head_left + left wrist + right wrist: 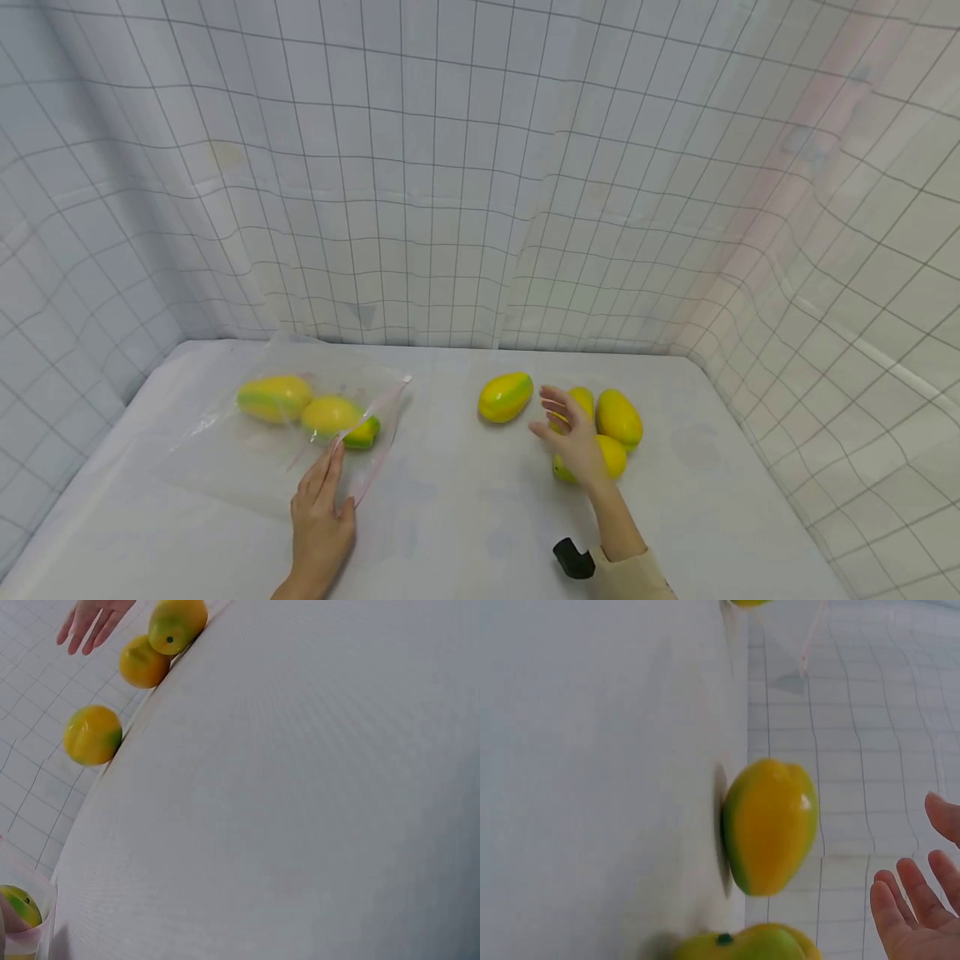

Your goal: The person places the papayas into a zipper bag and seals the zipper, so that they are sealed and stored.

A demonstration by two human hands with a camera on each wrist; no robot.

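A clear zip bag (247, 467) lies on the left of the white table, with yellow-green mangoes (276, 398) inside. One green-tipped mango (363, 433) shows at its pink-edged mouth. My left hand (322, 521) touches that mouth, fingers straight and thumb apart; the fingertips are partly hidden by the plastic. My right hand (570, 437) is raised with loosely bent, spread fingers, nothing in them. In the head view it covers part of a cluster of mangoes (619, 418). A single mango (771, 825) lies to the left of this hand, apart from its fingers (919, 889).
A small black object (573, 558) is beside the right sleeve (633, 577). White sheets with a dark grid (465, 192) hang behind the table and along both sides. The white tabletop (442, 500) lies between the hands.
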